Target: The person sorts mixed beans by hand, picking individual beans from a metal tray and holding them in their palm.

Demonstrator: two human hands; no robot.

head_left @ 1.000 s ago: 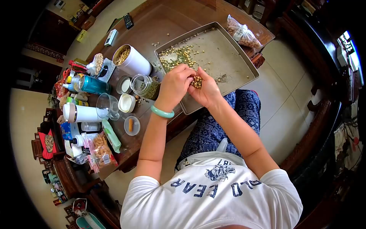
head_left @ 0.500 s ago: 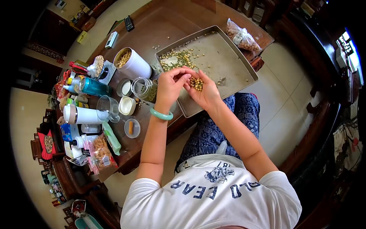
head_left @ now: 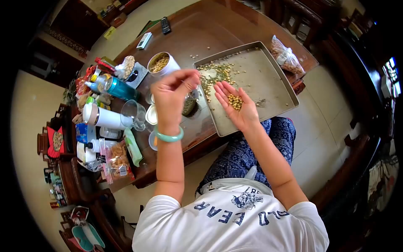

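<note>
My right hand (head_left: 241, 113) is held palm up over the near part of the tray (head_left: 268, 82), cupping a small heap of yellow soybeans (head_left: 234, 102). Raised to its left is my left hand (head_left: 170, 94), with a green bangle (head_left: 169, 135) on the wrist. Its thumb and fingertips are pinched together, and whatever may be between them is too small to make out. More yellow beans and small green beans (head_left: 220, 74) lie scattered over the tray's left side. Behind my left hand, a glass jar (head_left: 189, 107) of green beans is partly hidden. A white canister (head_left: 163, 64) of yellow beans stands beyond.
A plastic bag of brown nuts (head_left: 286, 56) lies at the tray's right. Crowded along the table's left are a clear pitcher (head_left: 133, 113), a white tumbler (head_left: 100, 115), a blue bottle (head_left: 119, 88) and snack bags (head_left: 117, 157). A remote (head_left: 166, 26) lies farther back.
My hands have come apart: the left has lifted up and away to the left, its fingers still pinched. My right hand has opened flatter, the beans staying in its palm. The view has shifted slightly.
</note>
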